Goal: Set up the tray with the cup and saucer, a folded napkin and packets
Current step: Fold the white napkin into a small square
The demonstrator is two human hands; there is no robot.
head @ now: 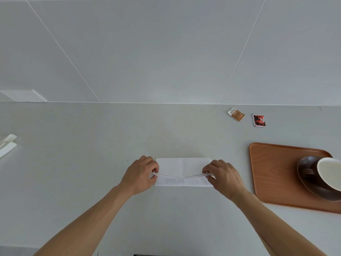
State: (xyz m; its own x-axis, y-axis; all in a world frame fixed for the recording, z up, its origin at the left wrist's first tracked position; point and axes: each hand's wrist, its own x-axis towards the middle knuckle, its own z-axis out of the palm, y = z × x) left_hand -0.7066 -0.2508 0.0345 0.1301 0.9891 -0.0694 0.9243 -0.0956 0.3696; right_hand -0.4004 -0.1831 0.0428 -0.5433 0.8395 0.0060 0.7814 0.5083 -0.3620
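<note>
A white napkin lies on the grey counter in front of me, partly folded, with its near layers lifted into a raised edge. My left hand pinches that edge at its left end and my right hand pinches it at the right end. To the right sits a wooden tray carrying a dark brown saucer and a cup that is brown outside and white inside. Two packets lie near the wall: a brown and white packet and a red and black packet.
The grey tiled wall rises behind the counter. A white socket plate is on the wall at the left. White flat pieces lie at the counter's left edge. The tray's right side runs out of view.
</note>
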